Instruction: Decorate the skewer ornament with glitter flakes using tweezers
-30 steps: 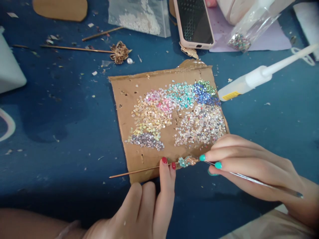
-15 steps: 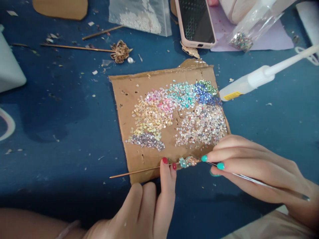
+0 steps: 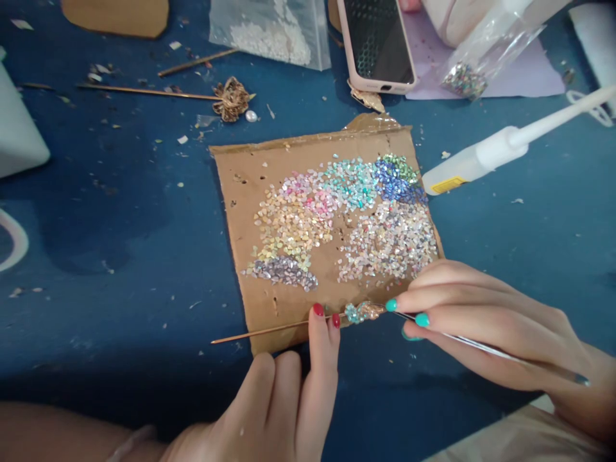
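Note:
My left hand [image 3: 289, 391], with red nails, pinches a thin gold hairpin-like stick [image 3: 274, 330] between finger and thumb at the lower edge of a cardboard sheet [image 3: 240, 224]. The stick's right end bears a cluster of teal and orange-gold chips [image 3: 363, 312]. My right hand [image 3: 486, 321], with teal nails, closes on slim metal tweezers [image 3: 486, 347]. The tweezers' tips are close to the orange-gold end of the cluster; whether they touch it is hard to see. Small shiny chips [image 3: 296, 221] lie on the cardboard in colour groups: yellow, pink, turquoise, blue, green, grey and a pale mix.
A white glue bottle [image 3: 481, 160] lies right of the cardboard. Behind are a phone [image 3: 378, 38], a bag of white bits [image 3: 274, 35] and a clear bag of chips [image 3: 464, 80]. Another gold stick with a flower-like head [image 3: 231, 101] lies beside a pearl [image 3: 251, 116].
My right hand and the tweezers have shifted slightly left, toward the chip cluster. My left hand and the stick stay almost still.

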Available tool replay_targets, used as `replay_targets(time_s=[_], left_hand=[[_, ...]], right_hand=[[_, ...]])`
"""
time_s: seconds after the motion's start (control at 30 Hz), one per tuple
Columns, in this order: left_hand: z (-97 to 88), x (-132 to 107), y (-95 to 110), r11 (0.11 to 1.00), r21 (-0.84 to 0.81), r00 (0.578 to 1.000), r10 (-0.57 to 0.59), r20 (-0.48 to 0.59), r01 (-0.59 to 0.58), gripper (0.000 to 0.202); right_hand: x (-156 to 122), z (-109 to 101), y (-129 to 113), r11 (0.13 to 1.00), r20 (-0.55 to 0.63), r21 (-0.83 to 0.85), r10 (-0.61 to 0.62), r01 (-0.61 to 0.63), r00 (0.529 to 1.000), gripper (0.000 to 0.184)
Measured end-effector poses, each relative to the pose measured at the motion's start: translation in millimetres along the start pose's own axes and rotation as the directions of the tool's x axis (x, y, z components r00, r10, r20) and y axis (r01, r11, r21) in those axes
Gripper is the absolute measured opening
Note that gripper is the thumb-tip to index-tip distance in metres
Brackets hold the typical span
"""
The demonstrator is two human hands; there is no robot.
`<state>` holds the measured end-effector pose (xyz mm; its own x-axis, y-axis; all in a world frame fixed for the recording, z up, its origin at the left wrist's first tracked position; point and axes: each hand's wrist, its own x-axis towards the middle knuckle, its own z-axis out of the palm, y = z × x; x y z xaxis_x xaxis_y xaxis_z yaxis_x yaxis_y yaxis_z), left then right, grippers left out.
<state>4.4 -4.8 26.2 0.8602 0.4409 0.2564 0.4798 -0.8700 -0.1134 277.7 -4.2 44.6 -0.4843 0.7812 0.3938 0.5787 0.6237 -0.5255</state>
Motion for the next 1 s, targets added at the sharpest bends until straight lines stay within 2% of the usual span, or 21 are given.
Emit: replay_targets(time_s=[0.13, 0.27, 0.3, 0.4, 0.5, 0.63, 0.8, 1.0], left_hand=[[1.3, -1.7, -1.7, 0.998, 0.034, 0.999, 0.044, 0.015, -0.045, 0.031], [3.2, -3.3, -0.6, 0.998, 0.025, 0.998, 0.058, 0.007, -0.058, 0.035], [3.7, -3.8, -0.3, 0.998, 0.029, 0.998, 0.055, 0.007, -0.055, 0.036], [5.2, -5.2, -0.5, 0.993, 0.060, 0.995, 0.098, 0.028, -0.100, 0.039], [5.8, -4.3, -1.3, 0.988, 0.046, 0.988, 0.147, 0.053, -0.149, 0.035], [4.8, -0.1, -0.3, 0.999, 0.015, 0.998, 0.052, 0.018, -0.052, 0.033], [2.8, 3.8, 1.5, 1.000, 0.016, 1.000, 0.026, -0.001, -0.026, 0.043], [1.6, 8.1, -3.0, 0.989, 0.061, 0.991, 0.131, 0.032, -0.133, 0.044]], right_hand=[[3.2, -4.3, -4.7, 0.997, 0.061, 0.000, 0.079, -0.079, 0.995, 0.018], [4.3, -4.8, -4.4, 1.000, 0.009, 0.018, -0.007, 0.007, 1.000, 0.013], [4.6, -5.1, -4.3, 0.999, 0.073, 0.005, 0.047, -0.048, 0.996, 0.016], [5.1, -6.3, -4.9, 0.999, 0.095, 0.006, 0.050, -0.051, 0.994, 0.019], [5.0, -6.5, -5.4, 1.000, 0.065, 0.013, 0.015, -0.016, 0.998, 0.018], [5.2, -5.5, -4.3, 0.999, 0.049, 0.009, 0.035, -0.035, 0.998, 0.019], [7.1, -4.5, -2.9, 0.999, 0.046, 0.021, 0.024, -0.025, 0.999, 0.016], [7.4, -0.5, -1.8, 1.000, 0.016, 0.003, 0.008, -0.008, 1.000, 0.014]])
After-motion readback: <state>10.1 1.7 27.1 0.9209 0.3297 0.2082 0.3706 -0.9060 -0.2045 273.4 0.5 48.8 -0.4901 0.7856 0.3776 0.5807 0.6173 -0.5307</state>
